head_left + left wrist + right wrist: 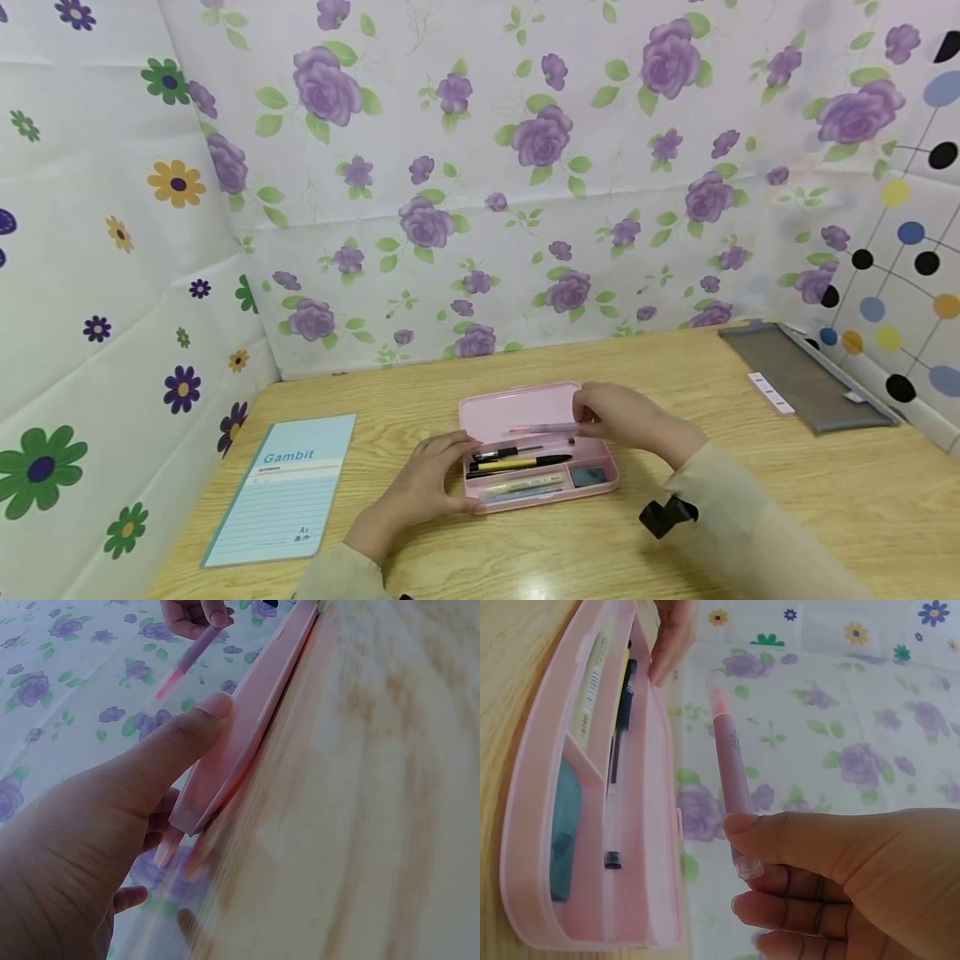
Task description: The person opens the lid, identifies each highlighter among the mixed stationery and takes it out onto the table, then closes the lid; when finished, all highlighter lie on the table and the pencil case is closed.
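A pink pencil case (pixel 542 500) lies with its lid raised at the back on the wooden table. My left hand (pixel 427 479) holds its left end, thumb on the front wall and fingers at the back. Above the case my right hand (pixel 618 419) pinches a pink highlighter (pixel 731 761) with a clear cap by its rear end. Inside the case are a black pen (pixel 622 720), a yellow-and-black pen (pixel 521 464), a pale yellow pen-like item (pixel 591 694) with printing, and a dark teal block (pixel 566 825) in the small right compartment.
A light blue Gambit notebook (pixel 285 487) lies to the left on the table (pixel 570 550). Back right are a grey mesh pouch (pixel 813 375) and a small pink-and-white strip (pixel 771 392). Flowered cloth (pixel 480 183) hangs behind the table, with other patterned cloths at both sides.
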{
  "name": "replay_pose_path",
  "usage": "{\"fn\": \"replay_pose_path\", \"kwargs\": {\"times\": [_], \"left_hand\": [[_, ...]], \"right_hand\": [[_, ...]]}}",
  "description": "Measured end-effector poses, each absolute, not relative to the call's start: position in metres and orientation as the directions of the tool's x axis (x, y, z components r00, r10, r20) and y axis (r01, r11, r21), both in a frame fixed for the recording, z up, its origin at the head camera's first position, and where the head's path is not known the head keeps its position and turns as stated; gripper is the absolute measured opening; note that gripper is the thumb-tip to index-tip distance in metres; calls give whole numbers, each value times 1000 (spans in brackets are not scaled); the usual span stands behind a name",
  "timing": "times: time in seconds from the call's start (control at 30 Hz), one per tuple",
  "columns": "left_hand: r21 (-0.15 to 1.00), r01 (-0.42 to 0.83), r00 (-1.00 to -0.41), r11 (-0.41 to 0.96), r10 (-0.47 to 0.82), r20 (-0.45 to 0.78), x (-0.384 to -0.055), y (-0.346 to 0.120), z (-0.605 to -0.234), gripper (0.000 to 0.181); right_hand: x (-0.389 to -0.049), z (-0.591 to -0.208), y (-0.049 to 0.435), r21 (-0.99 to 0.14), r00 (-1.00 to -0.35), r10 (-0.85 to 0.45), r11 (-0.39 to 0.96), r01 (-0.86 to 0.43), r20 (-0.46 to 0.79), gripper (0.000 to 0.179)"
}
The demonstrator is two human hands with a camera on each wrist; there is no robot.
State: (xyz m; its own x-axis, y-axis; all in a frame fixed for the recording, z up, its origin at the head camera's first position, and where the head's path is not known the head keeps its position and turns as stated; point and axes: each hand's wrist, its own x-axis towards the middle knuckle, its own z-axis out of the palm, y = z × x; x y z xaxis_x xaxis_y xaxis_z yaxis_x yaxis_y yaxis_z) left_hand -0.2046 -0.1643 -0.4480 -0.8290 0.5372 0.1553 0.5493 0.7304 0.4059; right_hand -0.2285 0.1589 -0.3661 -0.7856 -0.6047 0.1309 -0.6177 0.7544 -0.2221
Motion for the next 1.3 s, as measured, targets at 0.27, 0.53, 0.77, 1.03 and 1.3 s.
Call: {"fn": "replay_pose_path", "kwargs": {"times": [0.27, 0.53, 0.77, 1.03, 1.3], "left_hand": [[400, 547, -831, 735, 536, 150, -204, -164, -448, 86], [406, 542, -833, 736, 536, 140, -203, -164, -446, 87], [409, 544, -831, 733, 537, 144, -204, -165, -448, 87], [409, 549, -828, 729, 539, 151, -205, -165, -447, 87], [404, 544, -832, 736, 535, 146, -204, -165, -447, 87]], "right_hand": [[-225, -364, 176, -249, -804, -573, 765, -595, 159, 13], [-222, -361, 194, -245, -813, -550, 776, -581, 188, 12], [-217, -364, 213, -261, -844, -508, 802, -537, 174, 13], [-214, -371, 231, -265, -844, -497, 802, -535, 199, 14], [-207, -380, 249, -249, -864, -465, 829, -501, 194, 13]]}}
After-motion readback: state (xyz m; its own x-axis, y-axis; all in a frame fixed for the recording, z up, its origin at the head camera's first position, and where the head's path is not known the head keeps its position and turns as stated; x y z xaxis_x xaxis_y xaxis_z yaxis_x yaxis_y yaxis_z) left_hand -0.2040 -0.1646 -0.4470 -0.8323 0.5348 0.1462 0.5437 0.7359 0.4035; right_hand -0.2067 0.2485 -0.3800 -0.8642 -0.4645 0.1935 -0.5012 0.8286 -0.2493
